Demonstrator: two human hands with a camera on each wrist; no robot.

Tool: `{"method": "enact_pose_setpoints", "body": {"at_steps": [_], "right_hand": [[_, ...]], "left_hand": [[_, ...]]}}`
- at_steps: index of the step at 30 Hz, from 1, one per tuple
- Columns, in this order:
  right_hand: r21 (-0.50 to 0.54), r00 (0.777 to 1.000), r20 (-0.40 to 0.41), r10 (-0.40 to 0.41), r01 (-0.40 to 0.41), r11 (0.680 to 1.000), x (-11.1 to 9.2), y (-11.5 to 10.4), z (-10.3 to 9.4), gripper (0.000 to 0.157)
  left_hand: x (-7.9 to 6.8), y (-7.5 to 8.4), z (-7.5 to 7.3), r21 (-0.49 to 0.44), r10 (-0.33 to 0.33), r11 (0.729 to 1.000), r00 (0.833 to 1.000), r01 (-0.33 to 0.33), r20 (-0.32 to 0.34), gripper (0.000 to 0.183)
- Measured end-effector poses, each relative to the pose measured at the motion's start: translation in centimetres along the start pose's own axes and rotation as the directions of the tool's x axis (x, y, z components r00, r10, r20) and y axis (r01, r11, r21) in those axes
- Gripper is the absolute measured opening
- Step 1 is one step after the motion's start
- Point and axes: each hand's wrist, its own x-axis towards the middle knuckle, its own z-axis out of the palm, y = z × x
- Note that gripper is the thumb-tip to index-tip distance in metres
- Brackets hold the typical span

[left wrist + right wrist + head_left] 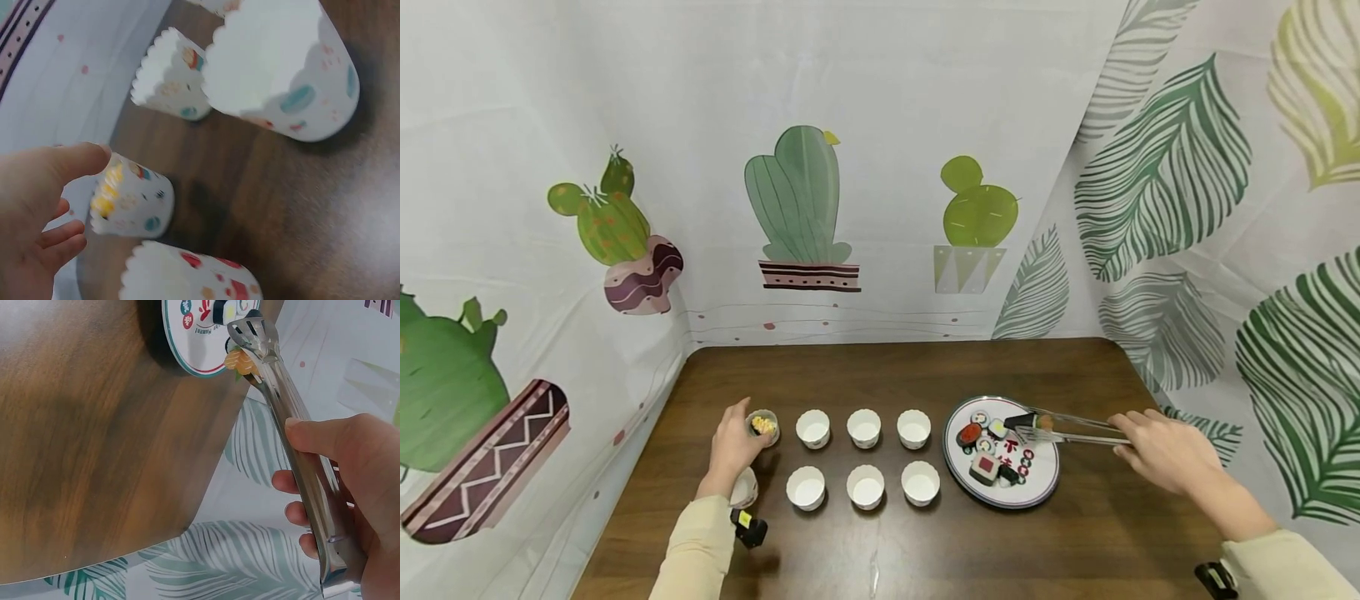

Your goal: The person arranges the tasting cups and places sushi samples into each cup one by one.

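My left hand (735, 439) is beside a small white paper cup with yellow pieces (134, 200) in it. In the left wrist view the thumb tip is right at the cup's rim, while the other fingers are loosely bent to the left of it. My right hand (340, 481) grips metal tongs (294, 431), thumb on one side and fingers on the other. The tong tips are over the right part of a round plate (1033, 487), close around an orange sushi piece (240, 361). A dark-wrapped piece (1019, 421) lies by the tips.
More scalloped white cups stand in two rows, among them a back cup (864, 427) and a front cup (806, 487). On the plate sit several toy-like sushi pieces, including a red-topped one (969, 434) and a larger block (984, 468). Printed curtains (880, 317) border the brown table (820, 550).
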Motion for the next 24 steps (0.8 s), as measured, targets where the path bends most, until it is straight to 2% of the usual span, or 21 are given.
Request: {"method": "enact_pose_setpoints", "body": {"at_steps": [5,13,18,24], "right_hand": [[-0.002,1.000,-0.021,-0.008,0.008,1.000,0.2,-0.1,0.0,0.037],[-0.003,0.999,-0.047,-0.022,0.022,1.000,0.6,-0.3,-0.2,0.038],[-0.002,0.998,-0.057,-0.025,0.025,1.000,0.7,-0.5,-0.1,0.039],[0.005,0.997,-0.073,-0.031,0.031,0.999,0.7,-0.7,0.0,0.039]], "left_hand": [[0.4,1.1,-0.1,-0.027,0.040,0.999,0.999,-0.040,0.007,0.080],[0.4,2.9,0.6,-0.068,0.143,0.988,0.990,-0.142,0.016,0.080],[0.1,4.1,1.5,-0.073,0.173,0.983,0.984,-0.169,0.052,0.079],[-0.2,4.6,3.3,-0.085,0.203,0.977,0.977,-0.197,0.065,0.081]]}}
